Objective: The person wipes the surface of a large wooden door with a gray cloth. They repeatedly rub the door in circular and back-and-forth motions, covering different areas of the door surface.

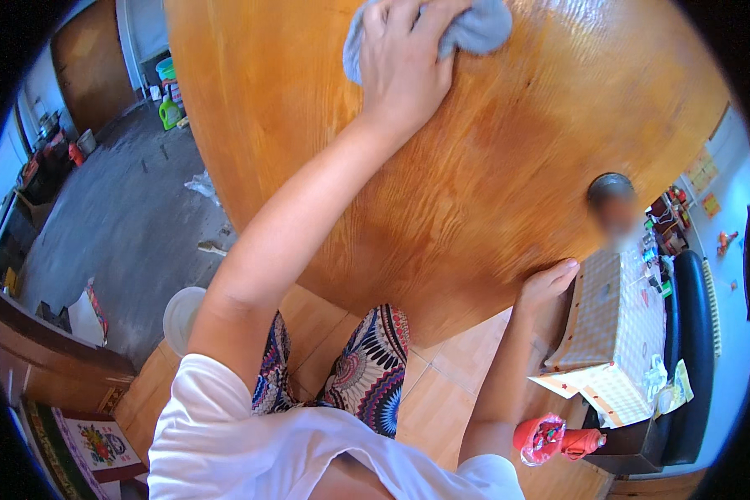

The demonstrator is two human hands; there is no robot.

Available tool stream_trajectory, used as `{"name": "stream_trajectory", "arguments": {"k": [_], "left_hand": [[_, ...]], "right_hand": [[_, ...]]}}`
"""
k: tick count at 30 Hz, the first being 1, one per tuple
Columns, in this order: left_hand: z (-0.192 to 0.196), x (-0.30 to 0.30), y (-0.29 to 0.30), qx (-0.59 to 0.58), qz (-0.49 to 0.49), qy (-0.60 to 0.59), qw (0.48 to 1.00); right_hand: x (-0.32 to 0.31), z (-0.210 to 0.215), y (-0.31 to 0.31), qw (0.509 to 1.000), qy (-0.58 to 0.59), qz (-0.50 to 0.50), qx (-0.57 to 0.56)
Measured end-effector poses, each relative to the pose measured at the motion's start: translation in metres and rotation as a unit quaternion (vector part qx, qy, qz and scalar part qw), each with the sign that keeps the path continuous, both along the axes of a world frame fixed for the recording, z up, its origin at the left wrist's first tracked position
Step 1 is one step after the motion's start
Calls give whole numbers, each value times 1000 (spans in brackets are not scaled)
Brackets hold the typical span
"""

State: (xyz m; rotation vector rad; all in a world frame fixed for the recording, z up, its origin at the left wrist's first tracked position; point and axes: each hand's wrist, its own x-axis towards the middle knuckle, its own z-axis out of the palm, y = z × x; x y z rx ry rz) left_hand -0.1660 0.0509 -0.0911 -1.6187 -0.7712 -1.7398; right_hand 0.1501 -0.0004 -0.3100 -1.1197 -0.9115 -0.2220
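Observation:
A varnished wooden door (308, 167) with wet-looking, shiny patches fills the upper middle. My left hand (404, 62) presses a grey-blue cloth (483, 29) flat against its face near the top, fingers closed over the cloth. Lower right, my right hand (550, 283) holds the door's edge; part of its grip is hidden. A dark round knob (611, 190) sticks out of the door above that hand.
At right, a table with a checked cloth (633, 317) stands beside a black sofa (692, 333). A red bin (542, 437) and red flask (582, 443) are below. At left, a white bucket (182, 318) and green jug (169, 112) stand on the floor.

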Motion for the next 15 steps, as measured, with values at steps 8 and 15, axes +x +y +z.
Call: {"name": "stream_trajectory", "arguments": {"k": [8,15], "left_hand": [[-196,13,-2,-48,21,245,968],[-124,-25,7,-52,-36,376,924]], "right_hand": [[-9,0,-4,999,30,3,-18],[6,-12,3,999,2,24,-21]]}}
